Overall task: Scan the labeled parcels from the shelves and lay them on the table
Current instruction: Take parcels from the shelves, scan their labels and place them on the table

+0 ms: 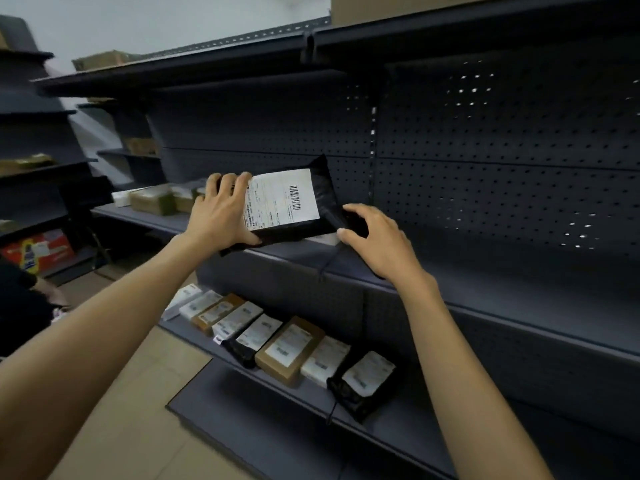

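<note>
Dim indoor light, soft blur, wide-angle bending at edges

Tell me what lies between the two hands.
In the head view, the black parcel, label showing, spans the gap: the left hand grips its left end, the right hand is at its right corner.

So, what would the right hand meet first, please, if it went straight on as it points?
Probably the parcel, gripped by the left hand; the right hand seems almost on its right end, though depth is unclear.
</note>
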`<move>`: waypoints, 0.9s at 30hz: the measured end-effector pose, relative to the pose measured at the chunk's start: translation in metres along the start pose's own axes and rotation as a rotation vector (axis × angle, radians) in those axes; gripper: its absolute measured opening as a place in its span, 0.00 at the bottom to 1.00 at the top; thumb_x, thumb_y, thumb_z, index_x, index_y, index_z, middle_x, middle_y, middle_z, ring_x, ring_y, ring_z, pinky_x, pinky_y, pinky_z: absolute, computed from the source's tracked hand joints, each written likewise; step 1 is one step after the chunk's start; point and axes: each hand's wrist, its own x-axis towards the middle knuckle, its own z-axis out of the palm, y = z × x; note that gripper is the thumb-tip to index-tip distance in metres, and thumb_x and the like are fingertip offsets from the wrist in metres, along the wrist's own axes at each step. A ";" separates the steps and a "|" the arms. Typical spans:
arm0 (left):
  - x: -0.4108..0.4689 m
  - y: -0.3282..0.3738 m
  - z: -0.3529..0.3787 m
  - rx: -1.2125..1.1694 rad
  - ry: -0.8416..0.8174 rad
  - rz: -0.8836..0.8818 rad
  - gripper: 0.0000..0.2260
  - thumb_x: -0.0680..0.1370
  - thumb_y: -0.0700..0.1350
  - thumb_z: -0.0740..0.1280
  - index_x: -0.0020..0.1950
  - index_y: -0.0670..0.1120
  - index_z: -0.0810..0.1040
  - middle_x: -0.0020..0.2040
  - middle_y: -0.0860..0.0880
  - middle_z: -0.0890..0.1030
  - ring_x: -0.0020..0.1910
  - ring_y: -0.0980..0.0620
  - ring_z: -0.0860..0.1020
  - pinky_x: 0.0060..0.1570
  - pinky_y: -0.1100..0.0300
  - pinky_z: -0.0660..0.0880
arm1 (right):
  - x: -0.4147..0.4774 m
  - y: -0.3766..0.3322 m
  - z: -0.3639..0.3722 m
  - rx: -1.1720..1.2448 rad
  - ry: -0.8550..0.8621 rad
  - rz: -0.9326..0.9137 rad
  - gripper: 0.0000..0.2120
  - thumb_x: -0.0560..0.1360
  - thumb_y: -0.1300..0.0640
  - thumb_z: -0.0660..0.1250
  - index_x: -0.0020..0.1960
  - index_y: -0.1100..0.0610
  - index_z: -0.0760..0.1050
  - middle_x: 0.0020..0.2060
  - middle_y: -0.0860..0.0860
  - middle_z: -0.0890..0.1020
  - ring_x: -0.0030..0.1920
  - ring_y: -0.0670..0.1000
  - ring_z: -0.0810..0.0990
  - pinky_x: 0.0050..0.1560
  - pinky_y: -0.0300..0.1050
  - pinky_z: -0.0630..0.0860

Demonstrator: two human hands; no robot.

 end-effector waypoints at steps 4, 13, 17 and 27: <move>0.053 0.070 0.021 -0.048 -0.014 0.089 0.56 0.58 0.62 0.81 0.77 0.42 0.57 0.69 0.40 0.67 0.70 0.35 0.62 0.58 0.35 0.73 | -0.001 0.053 -0.050 -0.059 0.069 0.120 0.26 0.80 0.44 0.65 0.77 0.46 0.66 0.74 0.48 0.70 0.70 0.54 0.71 0.60 0.50 0.70; 0.103 0.204 0.054 -0.030 -0.203 0.172 0.57 0.63 0.75 0.70 0.80 0.45 0.52 0.75 0.39 0.65 0.73 0.38 0.62 0.71 0.44 0.60 | -0.015 0.135 -0.116 -0.163 0.085 0.393 0.28 0.79 0.42 0.65 0.77 0.45 0.64 0.72 0.55 0.71 0.69 0.60 0.72 0.62 0.52 0.71; 0.093 0.233 0.071 -0.047 -0.347 0.144 0.55 0.66 0.78 0.63 0.81 0.47 0.47 0.78 0.39 0.59 0.75 0.37 0.59 0.71 0.44 0.60 | -0.019 0.148 -0.104 -0.183 0.028 0.421 0.28 0.79 0.43 0.64 0.77 0.46 0.64 0.73 0.55 0.71 0.70 0.60 0.71 0.63 0.53 0.71; 0.103 0.237 0.089 -0.065 -0.652 -0.035 0.49 0.67 0.81 0.49 0.81 0.58 0.44 0.81 0.42 0.45 0.77 0.33 0.54 0.71 0.34 0.57 | -0.013 0.151 -0.072 -0.203 -0.029 0.462 0.28 0.79 0.43 0.64 0.77 0.46 0.64 0.72 0.56 0.71 0.68 0.63 0.72 0.63 0.56 0.72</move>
